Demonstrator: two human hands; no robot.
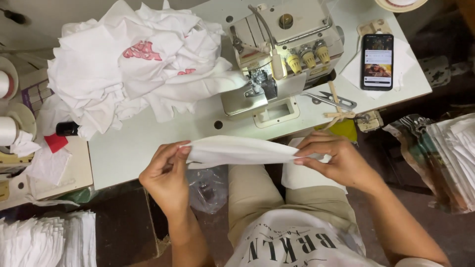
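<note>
tbl front (148, 148) free | blocked: cloth heap (133, 64); sewing mach (282, 54)

Head view, straight down, close above table (148, 143)

Sewing machine (282, 54) on table (143, 143), toward far edge; heap of cloth (133, 64) left of it, phone (377, 61) right, scissors (334, 100) between machine and phone; folded cloth piece (237, 151) at near edge, left hand (166, 175) and right hand (336, 160) at its ends; thread cones (7, 106) far left

Bright even overhead light, sharp centre, dim floor edges.
</note>
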